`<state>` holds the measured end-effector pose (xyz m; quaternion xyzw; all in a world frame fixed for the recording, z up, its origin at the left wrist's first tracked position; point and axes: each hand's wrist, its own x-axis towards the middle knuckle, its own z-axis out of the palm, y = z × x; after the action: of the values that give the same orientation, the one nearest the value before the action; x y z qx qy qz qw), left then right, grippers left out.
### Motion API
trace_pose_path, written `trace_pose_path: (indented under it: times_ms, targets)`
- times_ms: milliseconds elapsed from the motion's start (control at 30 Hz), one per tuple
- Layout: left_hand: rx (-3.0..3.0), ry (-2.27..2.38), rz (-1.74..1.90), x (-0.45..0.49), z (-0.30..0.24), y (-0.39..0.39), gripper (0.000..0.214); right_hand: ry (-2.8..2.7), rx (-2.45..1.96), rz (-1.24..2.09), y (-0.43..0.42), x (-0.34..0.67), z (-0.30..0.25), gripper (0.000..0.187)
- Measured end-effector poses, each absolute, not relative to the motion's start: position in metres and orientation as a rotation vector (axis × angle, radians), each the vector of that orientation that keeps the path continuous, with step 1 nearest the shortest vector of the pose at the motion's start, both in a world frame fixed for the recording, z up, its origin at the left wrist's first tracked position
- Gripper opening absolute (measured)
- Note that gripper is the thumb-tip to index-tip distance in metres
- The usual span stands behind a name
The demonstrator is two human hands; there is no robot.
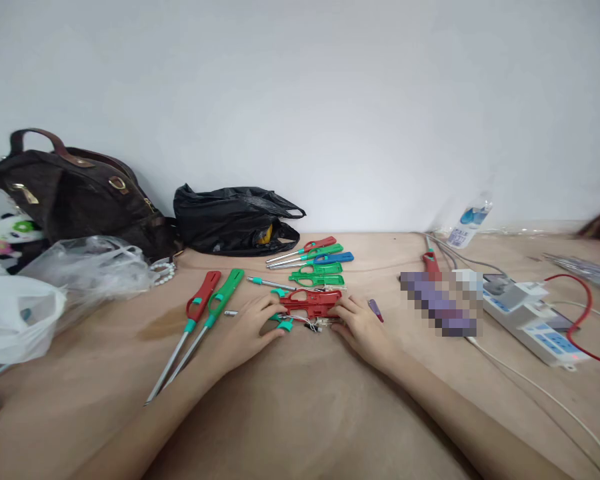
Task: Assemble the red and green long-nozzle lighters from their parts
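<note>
Two red lighter casing halves lie opened out on the table between my hands. My left hand rests flat with fingers stretched out, near the left end of the casing and a small teal part. My right hand touches the casing's right end with its fingertips, fingers apart. Small white and black wired pieces lie just in front of the casing. Behind it are green casing halves and a metal lighter tube. A small purple tool lies beside my right hand.
Long-nosed lighters lie left, including a red one and a green one; several more lie behind. A black plastic bag and dark handbag stand back left. Right are a power strip, cables and a water bottle.
</note>
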<state>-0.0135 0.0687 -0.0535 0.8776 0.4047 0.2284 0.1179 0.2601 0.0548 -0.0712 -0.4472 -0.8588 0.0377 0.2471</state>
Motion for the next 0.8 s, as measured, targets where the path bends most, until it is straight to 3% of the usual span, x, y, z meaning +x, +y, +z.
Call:
trace_pose_path:
  times_ms: [233, 800]
  targets:
    - [2.548, 1.19, 0.575, -0.014, -0.048, 0.066, 0.017, -2.358, -1.194, 0.206, 0.056, 0.265, -0.071, 0.017]
    - [2.436, 1.233, 0.13, 0.013, -0.017, 0.03, 0.019, -2.552, -1.109, 0.518, 0.044, 0.282, -0.046, 0.018]
